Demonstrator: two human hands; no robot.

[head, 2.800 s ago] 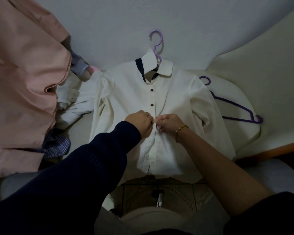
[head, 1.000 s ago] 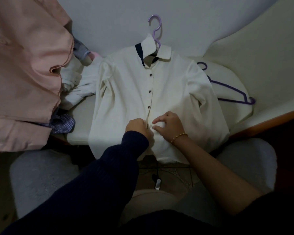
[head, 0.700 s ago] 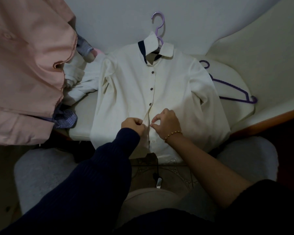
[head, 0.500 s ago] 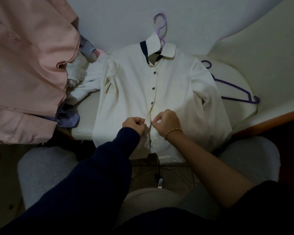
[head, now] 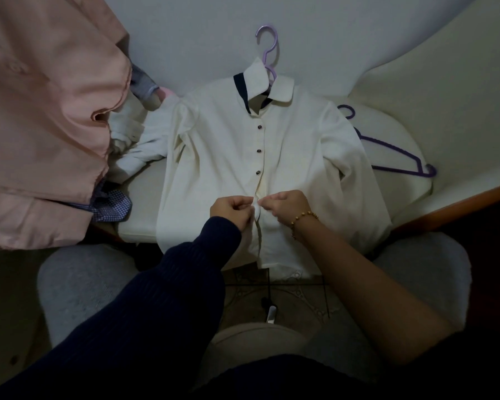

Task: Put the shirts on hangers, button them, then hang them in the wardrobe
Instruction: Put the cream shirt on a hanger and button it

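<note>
A cream shirt [head: 223, 157] with a dark-lined collar lies face up on a white bed, fitted on a lilac hanger [head: 267, 50] whose hook sticks out above the collar. Three dark buttons are closed down its placket. My left hand [head: 231, 210] pinches the left edge of the placket below the third button. My right hand [head: 285, 204], with a bead bracelet at the wrist, pinches the right edge against it. The button between my fingertips is hidden.
A pink shirt [head: 41, 119] hangs at the left, over a checked cloth [head: 111, 204]. A crumpled white garment [head: 127, 137] lies by the cream shirt's left sleeve. A spare purple hanger [head: 399, 157] lies at the right. A wooden bed edge [head: 459, 206] runs at the right.
My hands moved down the placket from the third button to the stretch below it, spread the two edges, then brought them together again. The third button now shows closed.
</note>
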